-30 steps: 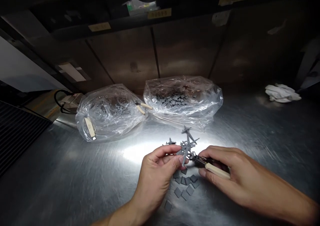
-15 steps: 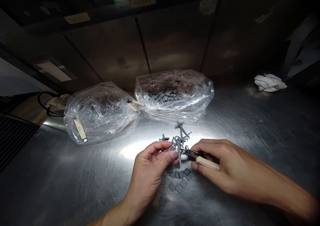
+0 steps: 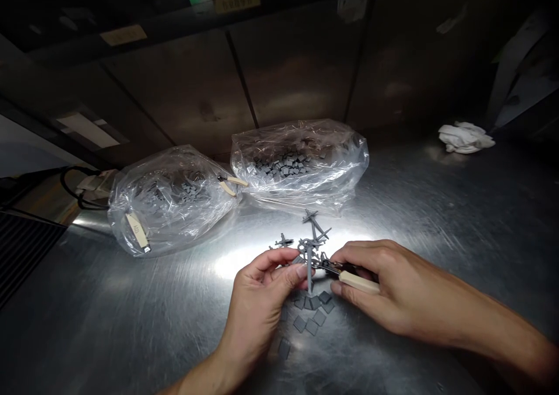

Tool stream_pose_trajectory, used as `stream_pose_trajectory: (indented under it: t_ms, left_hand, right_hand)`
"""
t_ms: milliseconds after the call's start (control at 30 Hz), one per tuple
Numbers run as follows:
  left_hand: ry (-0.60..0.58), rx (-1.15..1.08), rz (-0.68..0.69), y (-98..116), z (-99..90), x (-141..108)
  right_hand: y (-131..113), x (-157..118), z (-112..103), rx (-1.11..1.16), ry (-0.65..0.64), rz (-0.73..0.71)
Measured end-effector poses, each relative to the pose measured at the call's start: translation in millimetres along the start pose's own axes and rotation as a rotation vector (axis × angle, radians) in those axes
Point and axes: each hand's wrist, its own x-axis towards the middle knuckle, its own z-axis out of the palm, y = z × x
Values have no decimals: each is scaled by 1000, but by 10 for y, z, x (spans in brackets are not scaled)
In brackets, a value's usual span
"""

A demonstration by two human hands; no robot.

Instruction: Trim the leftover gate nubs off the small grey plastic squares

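Observation:
My left hand (image 3: 266, 293) pinches a grey plastic sprue (image 3: 310, 270), a thin branching stem with small parts on it. In my right hand (image 3: 384, 281) are cutting pliers with cream handles (image 3: 358, 282), their jaws against the sprue near my left fingertips. Just where the jaws meet the plastic is too small to make out. Below the hands, several flat grey square pieces (image 3: 311, 326) lie on the metal table. Beyond them are more grey sprues (image 3: 315, 225), and a smaller one (image 3: 283, 240) lies to their left.
Two clear plastic bags with grey pieces, a left bag (image 3: 174, 232) and a right bag (image 3: 301, 194), stand at the back. Another cream-handled tool (image 3: 233, 184) lies between them. A cream cutter (image 3: 137, 230) rests at the left bag. A crumpled white cloth (image 3: 466, 137) lies far right.
The whole view has shifted slightly, with the scene moving a little to the left. Both hands keep nearly the same hold on the sprue and pliers.

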Motion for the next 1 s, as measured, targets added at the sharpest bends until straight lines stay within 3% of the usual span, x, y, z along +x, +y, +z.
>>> stream_pose_trajectory:
  t_ms: [400,633,733,833,1000]
  left_hand:
    - [27,-101,-64,25,77,-4]
    - [44,-124,-94,46,104,-30]
    - [40,6,-3,175,21,-15]
    - [63,284,196,392,-77,32]
    - [2,766,397,575,-196,112]
  right_hand:
    - [21,3,20,41,-10,37]
    - [57,8,-110,74,71,38]
    - [203,-1,-210,-178,178,119]
    - [459,0,-306,-502,306,317]
    - [831,46,-361,-648,414,382]
